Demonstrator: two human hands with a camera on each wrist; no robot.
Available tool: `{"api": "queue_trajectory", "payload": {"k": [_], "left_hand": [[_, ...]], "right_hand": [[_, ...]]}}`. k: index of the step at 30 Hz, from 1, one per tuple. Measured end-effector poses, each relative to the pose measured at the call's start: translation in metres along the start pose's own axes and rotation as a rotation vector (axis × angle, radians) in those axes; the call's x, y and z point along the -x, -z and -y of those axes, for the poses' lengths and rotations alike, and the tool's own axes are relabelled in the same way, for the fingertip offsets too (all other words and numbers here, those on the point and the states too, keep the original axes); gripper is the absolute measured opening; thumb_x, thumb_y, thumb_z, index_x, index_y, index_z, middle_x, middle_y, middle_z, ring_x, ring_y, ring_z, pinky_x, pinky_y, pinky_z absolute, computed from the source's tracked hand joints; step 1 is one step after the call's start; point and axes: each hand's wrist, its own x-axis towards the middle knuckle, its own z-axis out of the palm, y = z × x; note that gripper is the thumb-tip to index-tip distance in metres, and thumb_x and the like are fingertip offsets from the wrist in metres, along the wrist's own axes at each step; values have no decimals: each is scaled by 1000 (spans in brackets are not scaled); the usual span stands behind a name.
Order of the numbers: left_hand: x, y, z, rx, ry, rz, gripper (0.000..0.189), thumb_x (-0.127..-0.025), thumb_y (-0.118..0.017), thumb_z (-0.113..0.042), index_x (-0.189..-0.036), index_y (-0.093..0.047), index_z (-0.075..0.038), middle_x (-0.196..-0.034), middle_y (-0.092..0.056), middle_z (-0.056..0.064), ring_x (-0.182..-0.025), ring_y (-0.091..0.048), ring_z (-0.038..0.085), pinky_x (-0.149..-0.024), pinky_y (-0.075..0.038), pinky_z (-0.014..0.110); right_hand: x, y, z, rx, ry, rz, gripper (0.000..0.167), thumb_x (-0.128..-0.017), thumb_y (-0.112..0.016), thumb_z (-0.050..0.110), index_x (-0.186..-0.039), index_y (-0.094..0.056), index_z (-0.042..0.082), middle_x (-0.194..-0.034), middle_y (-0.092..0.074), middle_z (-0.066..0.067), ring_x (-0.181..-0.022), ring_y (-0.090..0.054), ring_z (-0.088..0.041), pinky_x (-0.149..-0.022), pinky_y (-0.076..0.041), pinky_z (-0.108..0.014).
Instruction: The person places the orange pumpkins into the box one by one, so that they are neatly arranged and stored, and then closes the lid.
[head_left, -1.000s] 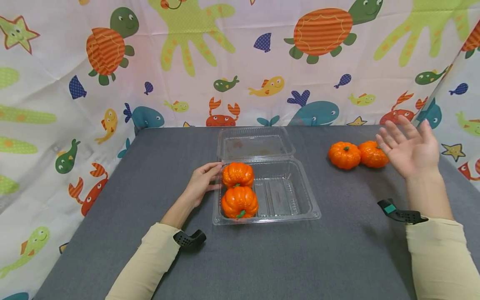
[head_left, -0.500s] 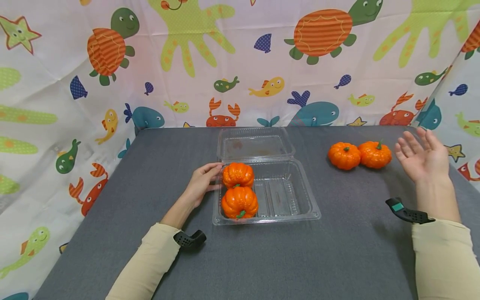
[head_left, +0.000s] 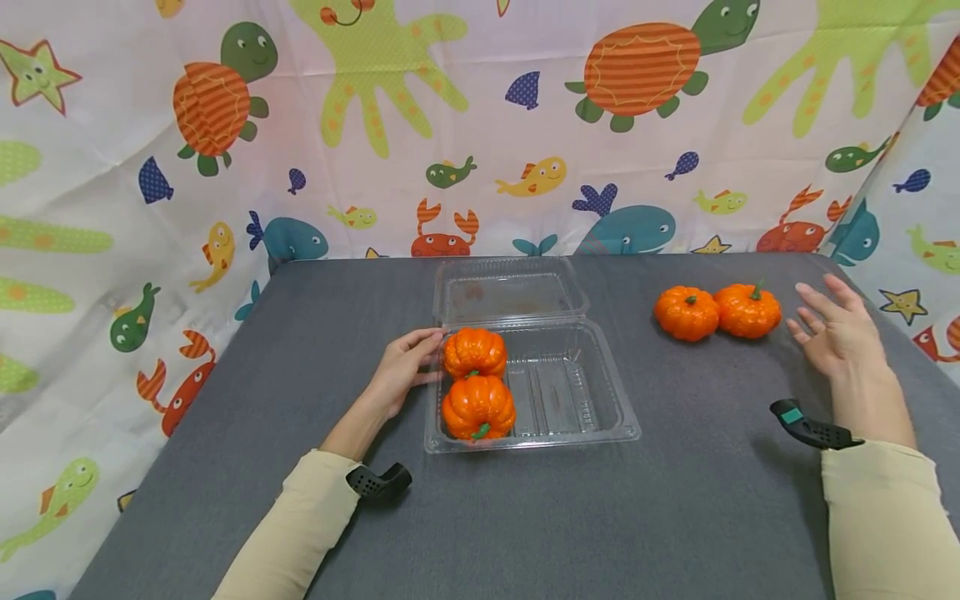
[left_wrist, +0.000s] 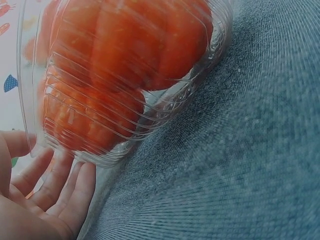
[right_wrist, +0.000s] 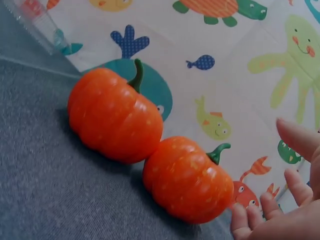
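A hinged clear plastic container (head_left: 558, 429) lies with its lid (head_left: 517, 287) folded back. In its left half sit two small orange pumpkins, a rear one (head_left: 476, 353) and a front one (head_left: 478, 408). My left hand (head_left: 401, 367) holds the container's left rim; in the left wrist view its fingertips meet the clear wall (left_wrist: 132, 140). Right of the container, two more pumpkins stand side by side, a left one (head_left: 686, 313) and a right one (head_left: 748, 311). My right hand (head_left: 847, 333) hovers just right of them, fingers spread and holding nothing.
A grey cloth (head_left: 585, 525) covers the table. Behind it and along both sides hangs a white curtain (head_left: 495, 125) printed with sea animals. Each wrist wears a black band, left (head_left: 378, 481) and right (head_left: 813, 427).
My right hand has moved right, away from over the right pumpkin, then turned and lowered slightly beside it. The left hand, container and pumpkins have stayed put.
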Motion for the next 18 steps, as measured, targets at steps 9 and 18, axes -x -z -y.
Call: {"api": "queue_trajectory", "payload": {"k": [9, 18], "left_hand": [[1, -1, -1, 2, 9, -8, 36, -101, -51, -24, -130, -55, -3, -120, -57, 14, -93, -61, 17, -74, -56, 33], [1, -1, -1, -1, 4, -3, 39, -101, -51, -26, -131, -54, -2, -121, -57, 14, -92, -61, 16, -74, -56, 33]], "right_hand": [[-7, 0, -14, 251, -49, -2, 95, -85, -71, 20, -151, -7, 43, -154, 8, 18, -141, 9, -11, -113, -3, -46], [-9, -1, -20, 347, -45, 51, 99, -83, -74, 29, -153, -4, 36, -156, -7, 10, -139, -10, -15, -82, -53, -33]]}}
